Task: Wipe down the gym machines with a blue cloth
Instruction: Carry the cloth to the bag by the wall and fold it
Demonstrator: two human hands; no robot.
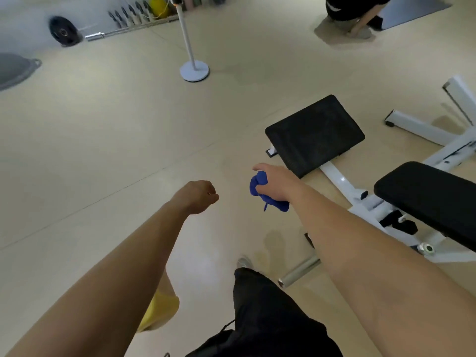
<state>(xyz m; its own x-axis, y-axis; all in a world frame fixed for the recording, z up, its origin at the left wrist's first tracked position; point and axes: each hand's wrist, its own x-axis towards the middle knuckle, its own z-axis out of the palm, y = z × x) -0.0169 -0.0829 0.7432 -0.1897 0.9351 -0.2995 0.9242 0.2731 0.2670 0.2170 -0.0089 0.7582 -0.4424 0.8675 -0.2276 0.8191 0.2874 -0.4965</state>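
My right hand (277, 182) grips a bunched blue cloth (258, 188) in the air above the floor, just left of a gym bench. The bench has a black seat pad (315, 134), a longer black back pad (432, 199) and a white frame (342, 184). The cloth hangs a short way from the seat pad's near corner and does not touch it. My left hand (199, 195) hovers further left with its fingers curled into a loose fist, holding nothing.
A white pole on a round base (194, 70) stands ahead on the beige floor. A barbell with a black plate (63, 30) and a dumbbell rack lie far left. Another person crouches by a grey mat (412, 9) far right. A second white frame (422, 127) stands at right.
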